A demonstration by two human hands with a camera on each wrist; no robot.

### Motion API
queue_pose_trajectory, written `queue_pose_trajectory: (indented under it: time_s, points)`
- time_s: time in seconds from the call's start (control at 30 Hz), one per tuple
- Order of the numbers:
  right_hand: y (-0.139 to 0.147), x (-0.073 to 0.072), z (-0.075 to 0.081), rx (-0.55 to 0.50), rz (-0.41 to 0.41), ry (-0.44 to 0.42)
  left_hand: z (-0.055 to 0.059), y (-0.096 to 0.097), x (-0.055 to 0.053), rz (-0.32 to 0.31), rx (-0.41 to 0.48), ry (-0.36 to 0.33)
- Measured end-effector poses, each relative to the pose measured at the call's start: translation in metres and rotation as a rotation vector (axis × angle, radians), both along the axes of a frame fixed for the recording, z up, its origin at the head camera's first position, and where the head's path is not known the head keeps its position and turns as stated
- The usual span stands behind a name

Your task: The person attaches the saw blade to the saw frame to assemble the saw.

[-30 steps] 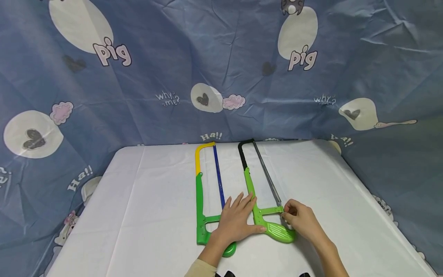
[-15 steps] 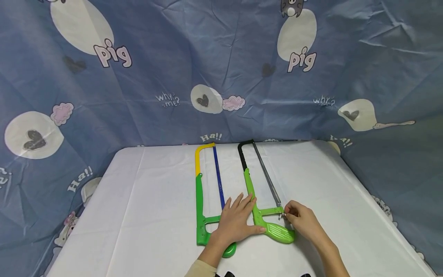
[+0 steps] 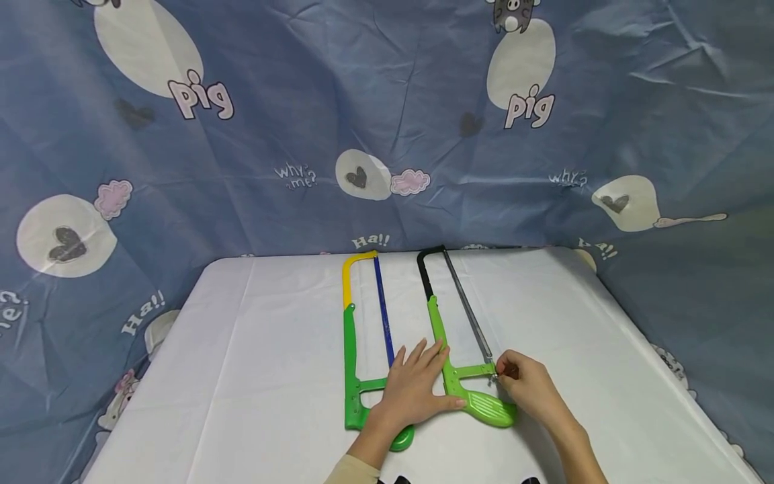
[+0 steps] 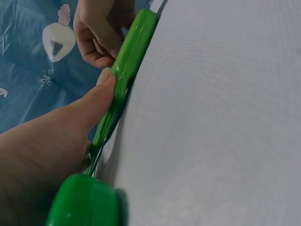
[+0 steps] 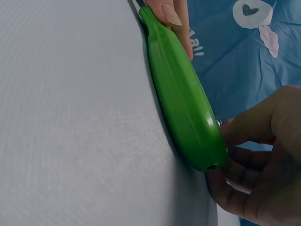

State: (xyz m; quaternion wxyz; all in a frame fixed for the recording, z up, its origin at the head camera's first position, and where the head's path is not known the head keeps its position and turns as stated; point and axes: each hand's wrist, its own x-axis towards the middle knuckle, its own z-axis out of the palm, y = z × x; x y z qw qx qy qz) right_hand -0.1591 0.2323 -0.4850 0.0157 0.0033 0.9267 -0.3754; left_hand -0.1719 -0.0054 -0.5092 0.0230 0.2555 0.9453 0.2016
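At three o'clock from the spread left hand (image 3: 417, 390), the right hand (image 3: 529, 386) pinches the silver bit (image 3: 494, 378) on the lime saw (image 3: 451, 378). Best press down, twist slowly.

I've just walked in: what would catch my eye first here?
Probably the green saw, with its yellow end and blue blade, and the lime saw to its right, both lying on the white table. Next, the left hand spread over parts of both, and the right hand with fingers curled at the lime saw's small metal fitting. Behind hangs a blue cloth printed "pig".
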Motion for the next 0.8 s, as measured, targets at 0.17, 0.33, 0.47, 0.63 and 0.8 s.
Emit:
queue_pose_trajectory:
  time_s: [0.17, 0.33, 0.47, 0.63, 0.8]
  points:
    - [-0.0001, -0.001, -0.0009, 0.003, 0.007, 0.014, 0.0011, 0.0, 0.0011, 0.001, 0.004, -0.003]
    - [-0.0008, -0.0016, -0.0022, 0.018, 0.001, 0.014, 0.0014, 0.0003, 0.0016, 0.002, 0.003, 0.002]
    - [-0.0017, -0.0019, -0.0029, 0.03, -0.003, 0.008, -0.0001, 0.0005, 0.0012, 0.003, -0.004, 0.002]
    - [-0.0021, -0.0011, -0.0025, 0.021, 0.0, -0.008, -0.0006, 0.0007, 0.0007, 0.004, -0.009, 0.004]
    - [-0.0023, -0.0001, -0.0027, 0.002, 0.016, -0.03, -0.0009, 0.0005, 0.0003, 0.002, -0.016, 0.007]
